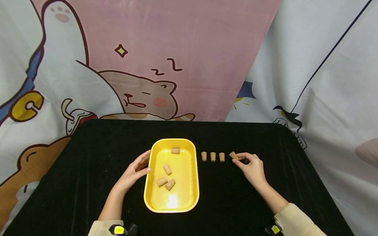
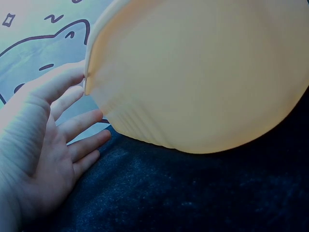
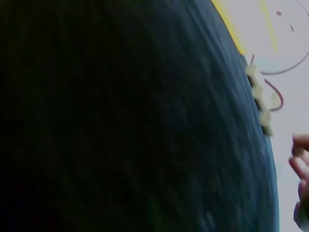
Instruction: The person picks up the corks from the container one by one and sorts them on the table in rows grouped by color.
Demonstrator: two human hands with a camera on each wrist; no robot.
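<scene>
My right hand pinches a tapered cork stopper between thumb and fingers, holding it at a slant. Left of it, three more corks stand in a row with even gaps. The yellow tray lies on the other side of that row, with several corks lying loose in it. At the tray's left side, my left hand touches the rim with thumb and fingertips. In the left wrist view its fingers are spread and fairly straight against the outer wall. Only part of the right hand shows in the right wrist view.
A black cloth covers the table. Behind it hangs a curtain with cartoon animals, reaching down to the table's back edge. Another bit of skin shows at the far right edge of the head view.
</scene>
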